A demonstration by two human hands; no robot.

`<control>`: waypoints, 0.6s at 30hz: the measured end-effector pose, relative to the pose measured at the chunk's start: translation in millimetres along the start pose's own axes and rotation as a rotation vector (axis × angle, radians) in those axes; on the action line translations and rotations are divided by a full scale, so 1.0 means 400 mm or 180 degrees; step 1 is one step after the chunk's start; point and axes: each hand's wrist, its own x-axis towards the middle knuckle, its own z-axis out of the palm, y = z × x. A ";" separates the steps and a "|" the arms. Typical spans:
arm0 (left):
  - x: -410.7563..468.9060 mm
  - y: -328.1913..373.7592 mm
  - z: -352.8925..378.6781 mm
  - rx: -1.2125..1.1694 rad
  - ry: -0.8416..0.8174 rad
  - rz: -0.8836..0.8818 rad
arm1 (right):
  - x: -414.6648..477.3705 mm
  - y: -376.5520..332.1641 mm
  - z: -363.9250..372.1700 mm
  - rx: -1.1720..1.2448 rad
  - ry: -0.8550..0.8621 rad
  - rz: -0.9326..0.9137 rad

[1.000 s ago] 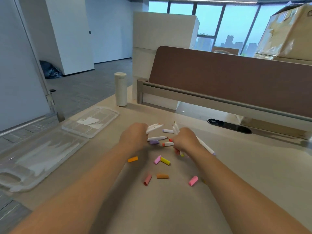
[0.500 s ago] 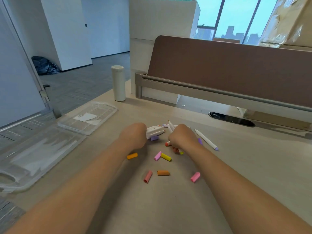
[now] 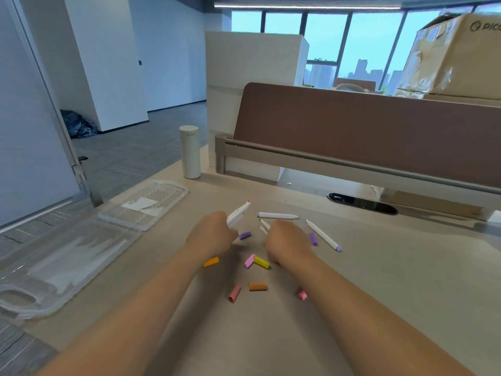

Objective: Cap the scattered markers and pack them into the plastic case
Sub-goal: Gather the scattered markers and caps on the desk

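1. While the left hand grips a bunch of uncapped markers, fingers curled tight round them, the step looks like gathering; no capping yet.
2. Right hand is curled too and seems to grip two more, tips poking out far.
3. Loose markers lie far right; caps are scattered near.
4. Plastic case lies open, well left.
5. Next likely calls for freeing one hand to pinch a matching cap.
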 end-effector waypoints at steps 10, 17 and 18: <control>-0.030 0.042 -0.006 -0.0335 0.0091 0.0052 | -0.022 0.007 -0.028 0.0229 -0.0252 -0.0024; 0.010 0.092 0.012 -0.0303 0.0180 0.0135 | 0.006 0.106 -0.118 0.1058 0.0061 0.0036; 0.019 0.104 0.016 -0.0289 0.0159 0.0192 | 0.014 0.126 -0.126 0.1088 0.0132 0.0039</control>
